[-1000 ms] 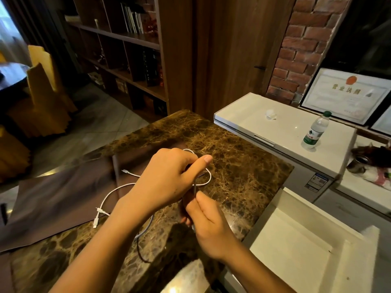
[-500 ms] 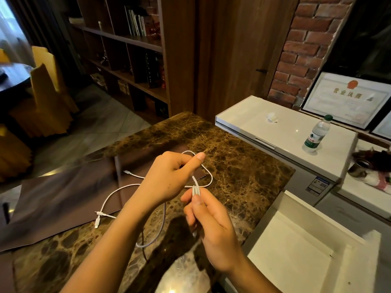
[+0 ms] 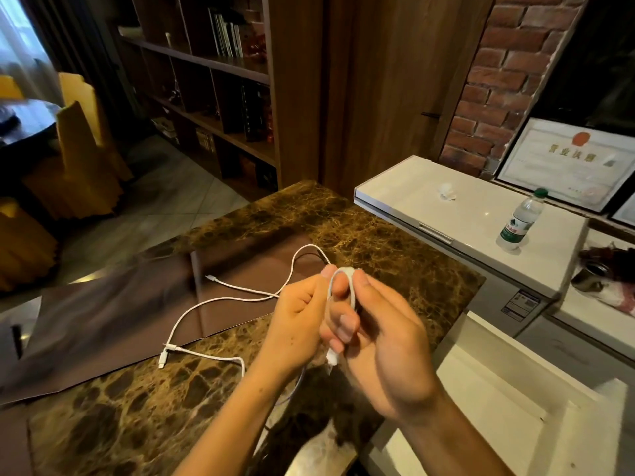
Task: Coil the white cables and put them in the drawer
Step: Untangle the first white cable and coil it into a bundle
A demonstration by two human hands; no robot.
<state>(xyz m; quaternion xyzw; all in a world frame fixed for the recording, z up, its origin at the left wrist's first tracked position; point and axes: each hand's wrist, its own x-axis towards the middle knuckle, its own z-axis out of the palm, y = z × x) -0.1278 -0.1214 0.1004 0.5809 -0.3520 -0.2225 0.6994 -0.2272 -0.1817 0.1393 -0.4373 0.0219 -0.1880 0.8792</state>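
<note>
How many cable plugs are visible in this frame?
4. One plug pokes out under the right hand; one lies far out on the brown mat; two cross at the mat's near edge. More may be hidden.

Quick tally around the marble counter [image 3: 395, 242]

Two white cables [image 3: 220, 300] are counted on it, going by four plug ends. Two hands are seen above it, left hand [image 3: 299, 324] and right hand [image 3: 385, 341]. One open drawer [image 3: 488, 417] is spotted at its right, with one water bottle [image 3: 519, 221] and two framed certificates [image 3: 563, 163] beyond its right side.
</note>
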